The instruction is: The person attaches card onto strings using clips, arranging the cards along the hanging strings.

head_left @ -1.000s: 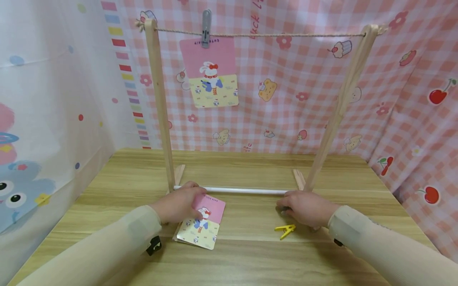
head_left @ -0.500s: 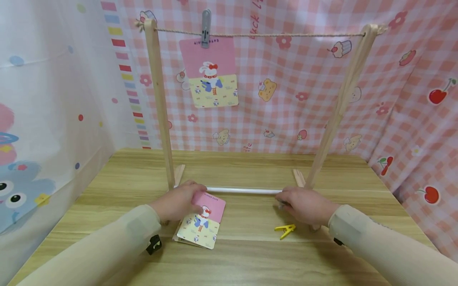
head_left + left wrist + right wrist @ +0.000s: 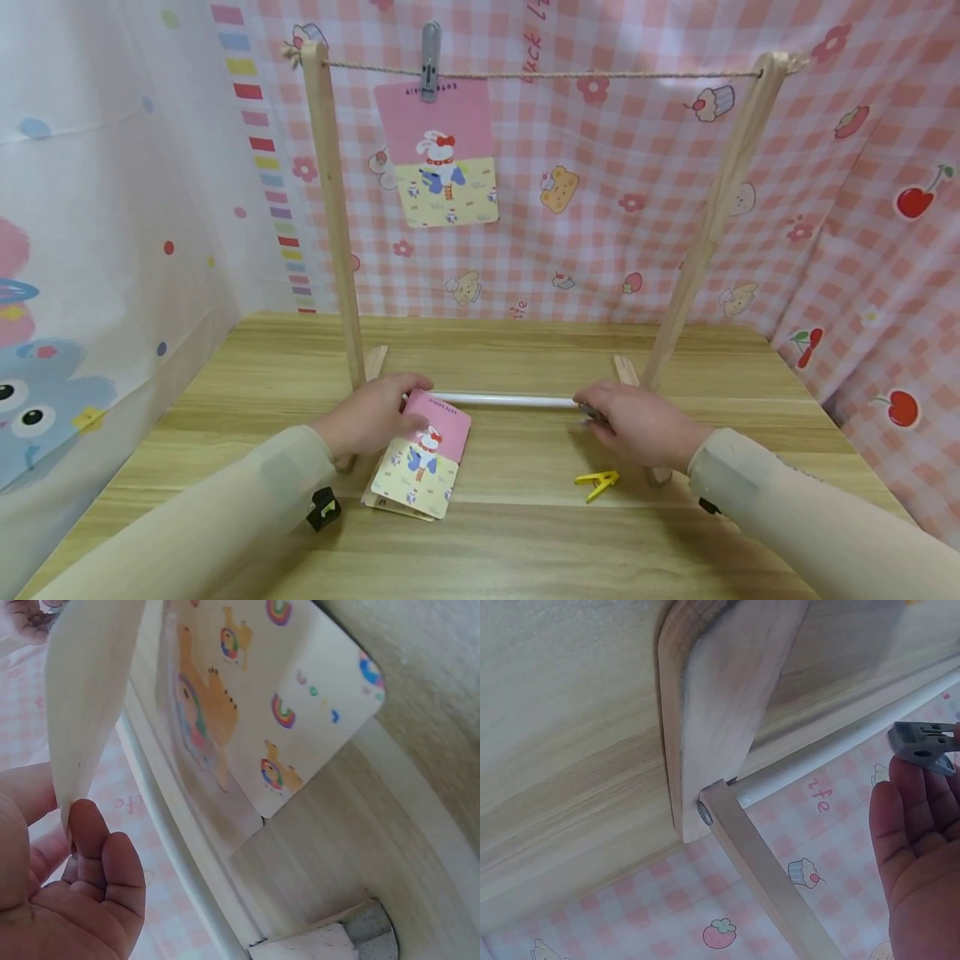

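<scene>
My left hand point(image 3: 367, 417) pinches the upper edge of a pink and yellow rabbit card point(image 3: 422, 471). Its blank back point(image 3: 90, 690) faces the left wrist camera, and its top end is raised off another card point(image 3: 315, 727) printed with rainbows and animals, which lies on the table. In my right hand point(image 3: 648, 423), a grey clothespin point(image 3: 922, 742) is held between thumb and fingers near the white rod. A yellow clothespin point(image 3: 597, 483) lies just in front of that hand.
A wooden frame point(image 3: 330, 192) carries a rope point(image 3: 637, 75) across its top and a white rod point(image 3: 510, 400) low down. A grey clothespin point(image 3: 430, 62) fixes a matching rabbit card point(image 3: 442, 187) to the rope. Patterned cloth hangs behind and at both sides.
My left hand has lifted the top of the rabbit card, exposing more of the card beneath. My right hand has risen slightly with the grey clothespin, which shows more now.
</scene>
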Available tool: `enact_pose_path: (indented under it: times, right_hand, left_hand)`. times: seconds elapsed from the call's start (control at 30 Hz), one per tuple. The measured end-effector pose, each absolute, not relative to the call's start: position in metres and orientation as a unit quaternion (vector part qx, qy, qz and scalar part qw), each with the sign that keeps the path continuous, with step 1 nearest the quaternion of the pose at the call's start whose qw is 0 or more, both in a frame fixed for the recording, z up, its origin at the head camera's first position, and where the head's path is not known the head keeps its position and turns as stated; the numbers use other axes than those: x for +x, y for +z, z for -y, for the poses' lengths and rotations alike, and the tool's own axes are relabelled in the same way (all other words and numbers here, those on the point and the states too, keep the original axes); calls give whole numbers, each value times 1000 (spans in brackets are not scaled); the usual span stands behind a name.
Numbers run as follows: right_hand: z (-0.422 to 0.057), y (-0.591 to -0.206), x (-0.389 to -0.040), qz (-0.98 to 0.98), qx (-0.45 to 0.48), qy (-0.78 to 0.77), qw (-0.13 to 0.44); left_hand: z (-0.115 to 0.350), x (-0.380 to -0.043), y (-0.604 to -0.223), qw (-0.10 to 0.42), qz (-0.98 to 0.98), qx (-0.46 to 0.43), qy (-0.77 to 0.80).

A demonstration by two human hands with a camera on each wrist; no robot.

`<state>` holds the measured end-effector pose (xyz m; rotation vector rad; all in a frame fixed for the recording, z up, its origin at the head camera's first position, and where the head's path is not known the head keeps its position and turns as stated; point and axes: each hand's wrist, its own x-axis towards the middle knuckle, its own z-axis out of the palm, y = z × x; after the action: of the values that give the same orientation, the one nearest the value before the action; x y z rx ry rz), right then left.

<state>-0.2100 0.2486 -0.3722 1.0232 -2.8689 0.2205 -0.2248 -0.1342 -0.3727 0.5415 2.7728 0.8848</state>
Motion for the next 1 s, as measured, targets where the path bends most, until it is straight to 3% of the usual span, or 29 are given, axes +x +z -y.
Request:
enact_pose_path:
  times: [0.3,1.0]
  right_hand:
    - [-249,-371,-210,936,335,83,74]
    - [-248,-354,-209,933,305,162,104]
  left_hand:
    - [133,-228,-368,102,-919,163,344]
    - [119,-230,-345,59,-915,164,363]
